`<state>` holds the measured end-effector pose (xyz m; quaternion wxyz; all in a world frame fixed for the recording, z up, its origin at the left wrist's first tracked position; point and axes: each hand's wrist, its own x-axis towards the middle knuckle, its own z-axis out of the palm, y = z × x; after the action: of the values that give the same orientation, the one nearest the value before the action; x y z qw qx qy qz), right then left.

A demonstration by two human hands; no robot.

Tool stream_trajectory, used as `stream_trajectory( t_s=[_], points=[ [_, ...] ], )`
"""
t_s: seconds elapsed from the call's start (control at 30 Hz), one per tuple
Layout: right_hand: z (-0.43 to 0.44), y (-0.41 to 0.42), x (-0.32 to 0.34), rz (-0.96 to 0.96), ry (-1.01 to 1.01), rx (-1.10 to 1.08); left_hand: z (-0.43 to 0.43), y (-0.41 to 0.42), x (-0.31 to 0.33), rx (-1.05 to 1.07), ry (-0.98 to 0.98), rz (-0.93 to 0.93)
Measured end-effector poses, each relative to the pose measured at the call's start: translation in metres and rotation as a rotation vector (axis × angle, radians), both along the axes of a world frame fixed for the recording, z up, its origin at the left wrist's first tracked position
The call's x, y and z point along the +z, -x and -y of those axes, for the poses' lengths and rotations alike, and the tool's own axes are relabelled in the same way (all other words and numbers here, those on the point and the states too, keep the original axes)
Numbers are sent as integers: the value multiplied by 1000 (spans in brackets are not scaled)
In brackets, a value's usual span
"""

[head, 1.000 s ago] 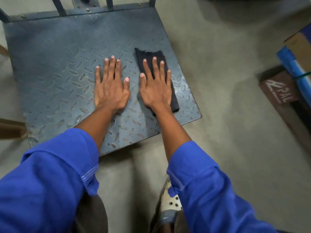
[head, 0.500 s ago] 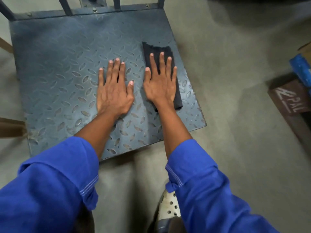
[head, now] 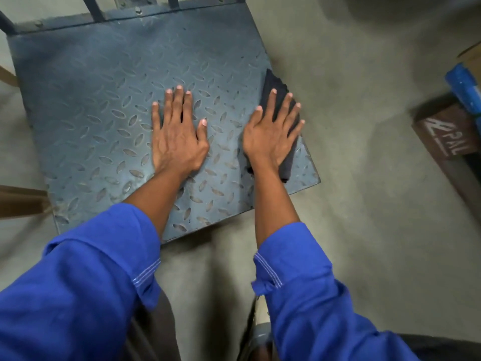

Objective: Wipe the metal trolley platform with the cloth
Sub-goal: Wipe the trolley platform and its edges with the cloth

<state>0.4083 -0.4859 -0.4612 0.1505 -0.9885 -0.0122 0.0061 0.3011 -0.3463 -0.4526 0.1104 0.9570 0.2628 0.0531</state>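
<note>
The concrete floor [head: 364,204] fills most of your view. On it sits the trolley platform [head: 104,87], a grey plate with a raised leaf-shaped tread and upright rail bars [head: 91,9] along its far edge. Off to your right, well apart from the trolley, lies a brown box [head: 442,136] with pale lettering.

Your blue sleeves [head: 91,282] reach in from the bottom, both forearms bare and stretched out over the near half of the plate. Your left hand [head: 179,136] lies flat on bare metal near the middle, fingers straight and slightly spread, holding nothing. Your right hand [head: 270,134] is flat too, with its fingers fanned, and presses down on the cloth [head: 272,80] rather than gripping it.

The dark folded cloth is under that right palm, hard against the platform's right edge. Its long axis runs away from you, roughly along that edge. One end shows beyond your fingertips and the other beside your wrist. Your outer fingers seem to reach the rim or just past it.

So the cloth is already as far right as the plate allows, and nearly all the surface left to wipe lies to its left and farther from you. The next stroke most likely has to run leftward or away from you. Your left hand rests directly in a leftward path, so you would probably need to lift or shift it first.
</note>
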Motion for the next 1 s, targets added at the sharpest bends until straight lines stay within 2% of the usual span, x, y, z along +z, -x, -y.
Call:
stream_trajectory(
  t_s=[0.17, 0.3, 0.43, 0.57, 0.7, 0.8, 1.0],
  points=[
    [0, 37, 1, 41, -22, 162, 2, 0, 1, 0, 2, 4],
    [46, 85, -1, 46, 5, -5, 1, 0, 0, 5, -3, -4],
    [22, 46, 1, 6, 7, -159, 1, -2, 1, 16, -5, -1],
    [-39, -6, 2, -8, -8, -6, 2, -3, -2, 17, -18, -2],
    [-76, -14, 7, -31, -7, 156, -1, -3, -2, 9, -15, -2],
    [-45, 5, 5, 5, -19, 143, 0, -3, -3, 3, -20, -13],
    [23, 53, -1, 42, 30, -69, 0, -3, -2, 14, -19, -25]
  ],
)
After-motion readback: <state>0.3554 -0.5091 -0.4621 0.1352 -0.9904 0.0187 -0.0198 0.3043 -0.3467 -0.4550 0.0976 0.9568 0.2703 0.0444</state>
